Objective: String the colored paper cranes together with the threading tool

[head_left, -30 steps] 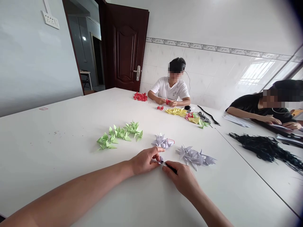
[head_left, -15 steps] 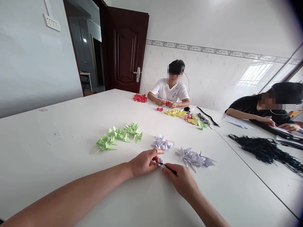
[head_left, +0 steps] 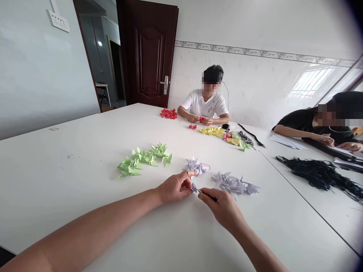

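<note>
My left hand [head_left: 176, 187] pinches a small pale purple folded paper piece [head_left: 194, 187] just above the white table. A dark pen-like tool [head_left: 209, 195] is gripped in my right hand [head_left: 224, 207], and its thin metallic end meets the paper from the right. Right behind my left fingers sits a cluster of pale purple paper cranes [head_left: 195, 167]. A second purple cluster [head_left: 235, 183] lies beyond my right hand. Farther left are several light green paper cranes [head_left: 146, 158].
Across the white table [head_left: 93, 158], a person in a white shirt [head_left: 204, 104] handles red paper beside red [head_left: 168, 113] and yellow cranes [head_left: 211, 131]. At right, a person in black [head_left: 300, 122] leans over papers, near a black cord pile [head_left: 317, 173].
The view has shifted slightly. The purple paper piece shows more clearly between my left fingers, and the tool's tip sits a little farther right. The person in white has moved their hands slightly.
</note>
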`<state>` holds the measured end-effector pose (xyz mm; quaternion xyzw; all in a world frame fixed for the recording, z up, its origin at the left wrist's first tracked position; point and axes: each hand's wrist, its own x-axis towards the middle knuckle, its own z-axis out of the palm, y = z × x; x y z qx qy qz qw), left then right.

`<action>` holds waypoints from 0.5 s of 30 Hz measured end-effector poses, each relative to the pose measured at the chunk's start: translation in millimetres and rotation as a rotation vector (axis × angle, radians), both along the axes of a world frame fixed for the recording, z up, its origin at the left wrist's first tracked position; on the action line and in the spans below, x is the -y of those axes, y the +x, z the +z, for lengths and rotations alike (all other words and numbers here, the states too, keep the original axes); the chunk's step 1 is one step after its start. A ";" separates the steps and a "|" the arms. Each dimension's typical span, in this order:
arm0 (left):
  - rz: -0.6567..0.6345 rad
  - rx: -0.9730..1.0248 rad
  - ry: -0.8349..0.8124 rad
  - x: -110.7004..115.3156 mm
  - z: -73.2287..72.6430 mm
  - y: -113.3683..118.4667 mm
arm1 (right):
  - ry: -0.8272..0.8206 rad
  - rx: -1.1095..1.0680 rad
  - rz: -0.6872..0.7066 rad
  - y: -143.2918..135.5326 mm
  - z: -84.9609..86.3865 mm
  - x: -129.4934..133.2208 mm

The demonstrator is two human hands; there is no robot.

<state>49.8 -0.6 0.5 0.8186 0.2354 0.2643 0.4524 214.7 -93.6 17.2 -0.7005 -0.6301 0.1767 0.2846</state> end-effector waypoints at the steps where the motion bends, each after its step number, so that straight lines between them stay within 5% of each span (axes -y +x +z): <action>1: -0.004 0.007 -0.006 0.1 0.4 0.0 | 0.007 -0.004 -0.005 -0.4 1.0 0.2; 15: -0.046 -0.018 0.002 -0.5 -1.6 0.8 | 0.151 -0.055 -0.014 -13.9 -16.7 -5.0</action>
